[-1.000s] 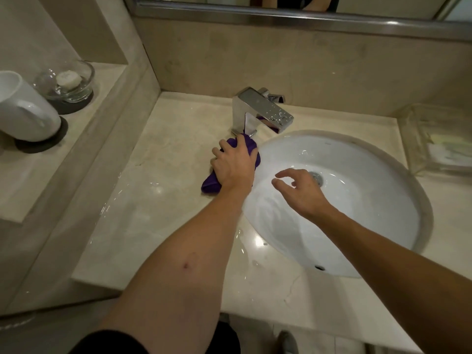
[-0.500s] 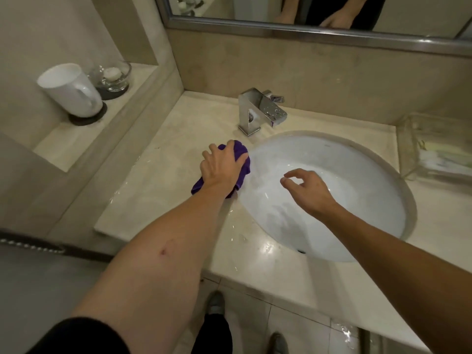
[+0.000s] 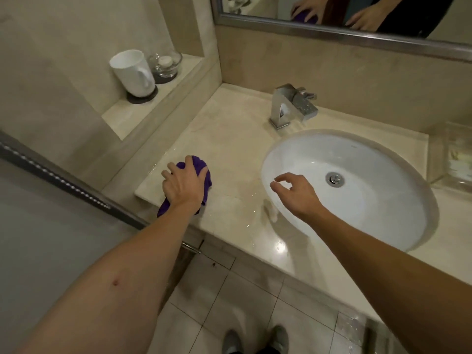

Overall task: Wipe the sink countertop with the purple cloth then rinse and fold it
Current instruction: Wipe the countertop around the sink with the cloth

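Left hand (image 3: 184,183) is flat-ish on top of the purple cloth (image 3: 201,166), fingers spread over it and curling round the bunched fabric, pressing it onto the countertop (image 3: 229,139) near the front left corner, w/ one end of the cloth poking out past the wrist toward the edge. Counter looks wet in spots (shiny streaks around the cloth and along the front by the basin).

Right hand (image 3: 297,191) holds nothing, hovering over the left rim of the sink (image 3: 378,200), fingers loosely curled, thumb and index close but not touching anything afaict.

Other stuff: chrome faucet (image 3: 293,106) at the back of the basin, drain plug (image 3: 334,179) in the middle. White mug (image 3: 132,72) and a small glass dish (image 3: 166,63) sit on dark coasters on the raised ledge to the left. Clear tray (image 3: 452,154) on the right side of the counter, contents too blurry to tell. Mirror (image 3: 357,11) up top shows both hands reflected. Shoes (image 3: 255,339) visible on the tiled floor below.
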`<act>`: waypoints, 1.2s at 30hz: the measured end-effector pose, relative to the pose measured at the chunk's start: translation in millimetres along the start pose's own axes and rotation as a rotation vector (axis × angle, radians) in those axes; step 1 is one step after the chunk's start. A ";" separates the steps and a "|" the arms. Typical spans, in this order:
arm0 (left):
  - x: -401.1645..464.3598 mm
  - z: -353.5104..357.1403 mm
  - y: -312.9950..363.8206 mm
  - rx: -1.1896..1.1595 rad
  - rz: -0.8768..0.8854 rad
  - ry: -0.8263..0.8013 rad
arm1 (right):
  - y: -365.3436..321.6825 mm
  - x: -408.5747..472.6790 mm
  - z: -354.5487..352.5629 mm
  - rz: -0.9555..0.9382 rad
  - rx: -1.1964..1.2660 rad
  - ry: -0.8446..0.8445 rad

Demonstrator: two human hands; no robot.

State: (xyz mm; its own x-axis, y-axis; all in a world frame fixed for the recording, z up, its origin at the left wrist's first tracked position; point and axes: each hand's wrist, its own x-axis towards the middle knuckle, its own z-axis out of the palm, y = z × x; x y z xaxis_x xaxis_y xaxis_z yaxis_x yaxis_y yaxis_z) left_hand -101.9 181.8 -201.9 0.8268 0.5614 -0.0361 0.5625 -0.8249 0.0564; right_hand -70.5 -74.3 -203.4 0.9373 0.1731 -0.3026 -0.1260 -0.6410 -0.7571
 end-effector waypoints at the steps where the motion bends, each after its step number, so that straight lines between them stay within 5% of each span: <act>1: -3.8 6.7 -1.6 0.001 -0.017 -0.019 | 1.7 -3.3 5.1 -0.001 -0.008 -0.005; 10: -28.7 41.7 26.1 -0.082 -0.147 -0.022 | 39.6 -25.0 12.8 -0.040 -0.028 -0.013; 26: -124.9 49.2 195.9 -0.207 -0.248 -0.073 | 102.9 -24.1 -101.0 -0.076 -0.011 -0.056; 36: -114.8 3.4 135.7 -0.256 -0.275 0.032 | 90.1 -22.7 -118.5 -0.083 0.003 -0.050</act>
State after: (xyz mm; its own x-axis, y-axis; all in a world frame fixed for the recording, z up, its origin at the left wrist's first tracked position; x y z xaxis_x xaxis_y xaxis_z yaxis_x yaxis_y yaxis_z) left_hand -120.5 5.2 -193.6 0.6425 0.7644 -0.0539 0.7412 -0.6021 0.2967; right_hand -64.6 -224.6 -196.1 0.9272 0.2628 -0.2669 -0.0494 -0.6205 -0.7827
